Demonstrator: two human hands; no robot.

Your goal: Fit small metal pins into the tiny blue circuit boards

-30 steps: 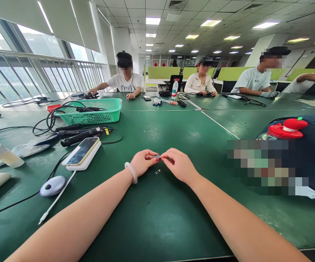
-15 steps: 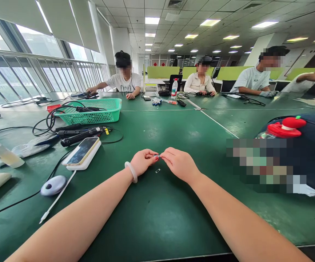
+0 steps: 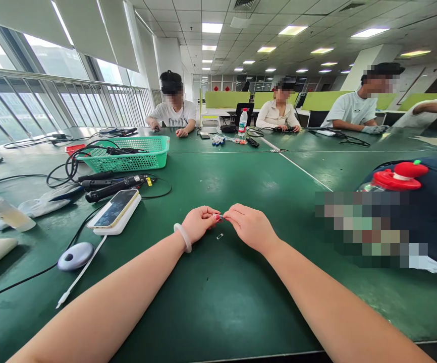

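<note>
My left hand point(image 3: 199, 223) is closed in a pinch on a small silvery piece point(image 3: 220, 217); most of it is hidden by my fingertips, so its kind does not show. At the piece's right end, the thumb and fingers of my right hand point(image 3: 251, 227) are pressed together. What lies between those fingers is hidden. Just below both hands, a tiny rectangular frame point(image 3: 220, 236) with a pale rim lies flat on the green table point(image 3: 218, 302). It touches neither hand.
Left of my arm are a phone point(image 3: 116, 209) on a white block, a purple-grey oval object point(image 3: 75, 256), black handheld devices point(image 3: 116, 188) and a green basket point(image 3: 127, 159). A dark bag point(image 3: 426, 217) with a red-lidded bottle point(image 3: 396, 179) stands right. Several people sit opposite.
My right fingers have closed in more over the right end of the small piece. My left hand has hardly moved. The person at far left has drawn an arm inward.
</note>
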